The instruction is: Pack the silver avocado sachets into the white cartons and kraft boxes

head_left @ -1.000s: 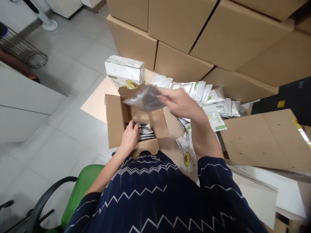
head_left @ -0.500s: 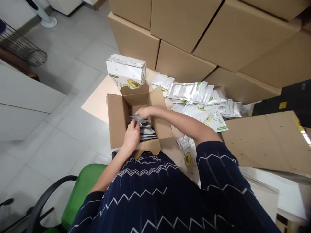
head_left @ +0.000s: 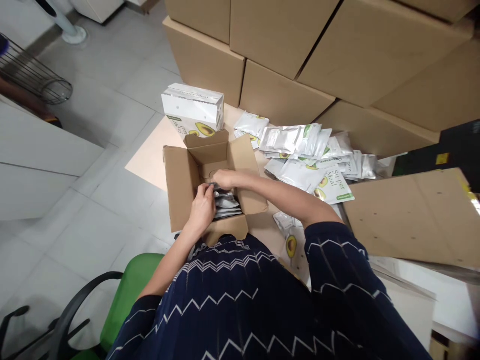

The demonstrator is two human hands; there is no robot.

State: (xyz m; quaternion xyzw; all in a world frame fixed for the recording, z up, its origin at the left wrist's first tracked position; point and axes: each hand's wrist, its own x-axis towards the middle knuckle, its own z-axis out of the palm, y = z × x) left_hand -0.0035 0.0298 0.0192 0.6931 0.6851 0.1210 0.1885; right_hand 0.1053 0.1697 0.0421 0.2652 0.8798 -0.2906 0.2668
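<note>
An open cardboard box (head_left: 177, 185) stands in front of me with its flaps spread outward. Silver pouches (head_left: 227, 204) are stacked in a row inside it, on the side nearer my body. My left hand (head_left: 203, 206) reaches over the left flap, its fingers closed on the back edge of the row. Just beyond, my right hand (head_left: 224, 179) is down in the box, fingers curled on a pouch at the back of the row. The two hands nearly meet there, and their fingertips are partly hidden.
A white carton with avocado pictures (head_left: 193, 107) stands behind the box. Printed silver-white pouches (head_left: 285, 140) lie heaped to the right. Large cardboard boxes (head_left: 285, 90) are stacked at the back. A flat cardboard piece (head_left: 408, 215) is at right, a green chair (head_left: 131, 287) at lower left.
My right hand has moved slightly toward me and lower. The grey pouch edge that showed between my hands is now mostly covered. My left hand stays nearly in place.
</note>
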